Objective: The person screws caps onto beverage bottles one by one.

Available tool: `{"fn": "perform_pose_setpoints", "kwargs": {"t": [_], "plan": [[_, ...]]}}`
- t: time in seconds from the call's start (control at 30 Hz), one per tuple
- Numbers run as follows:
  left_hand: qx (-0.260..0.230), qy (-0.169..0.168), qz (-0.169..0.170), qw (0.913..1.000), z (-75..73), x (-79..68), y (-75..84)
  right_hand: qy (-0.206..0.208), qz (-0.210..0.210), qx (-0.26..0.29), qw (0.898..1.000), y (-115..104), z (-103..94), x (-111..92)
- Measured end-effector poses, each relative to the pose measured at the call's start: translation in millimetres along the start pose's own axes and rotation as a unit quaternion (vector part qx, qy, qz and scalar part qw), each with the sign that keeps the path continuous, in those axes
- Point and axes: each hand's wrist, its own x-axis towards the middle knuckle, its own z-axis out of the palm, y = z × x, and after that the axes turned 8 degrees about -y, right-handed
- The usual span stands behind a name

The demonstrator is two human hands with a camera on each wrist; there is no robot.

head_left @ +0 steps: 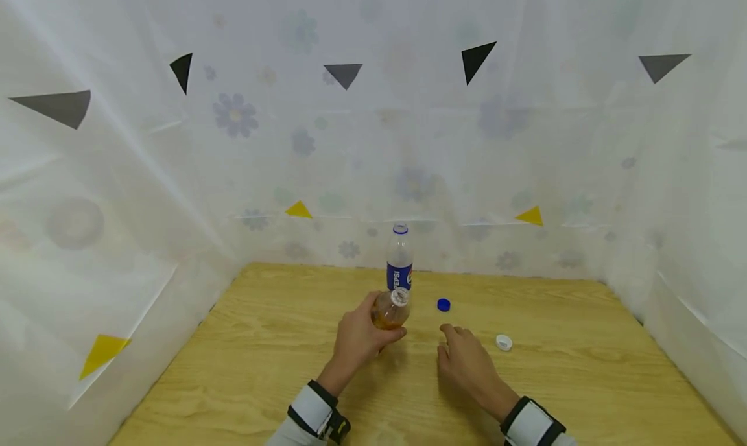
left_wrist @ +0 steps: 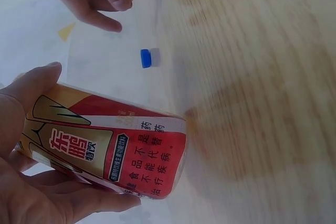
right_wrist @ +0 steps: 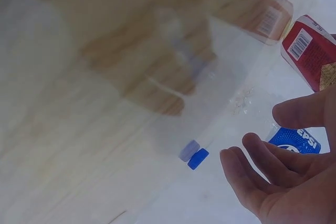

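My left hand [head_left: 358,339] grips a plastic drink bottle [left_wrist: 115,145] with a red and gold label and Chinese lettering. No cap sits on the bottle's white-rimmed neck, and amber liquid shows inside. Whether its base touches the table, I cannot tell. Behind it stands an uncapped clear Pepsi bottle [head_left: 399,255] with a blue label, partly hidden by the held bottle. My right hand [head_left: 469,365] hovers over the table, holding nothing, its fingers relaxed and apart in the right wrist view. A blue cap [head_left: 443,305] lies just beyond its fingertips, and a white cap [head_left: 504,342] lies to its right.
The wood-grain table [head_left: 233,368] has a glossy surface that reflects the hands and bottles. White sheeting [head_left: 373,141] with flower prints and stuck-on triangles encloses the table at the back and both sides.
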Motion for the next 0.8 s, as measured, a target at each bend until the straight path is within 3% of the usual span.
{"fn": "perform_pose_setpoints", "kwargs": {"t": [0.4, 0.8], "plan": [[0.012, 0.003, 0.004, 0.9999, -0.4, 1.6, -1.2, -0.007, 0.002, -0.001, 1.000, -2, -3.3, 5], [0.013, 0.008, 0.005, 0.9999, -1.7, -1.0, -3.0, 0.010, 0.010, 0.014, 1.000, 9, -54.6, 34]]}}
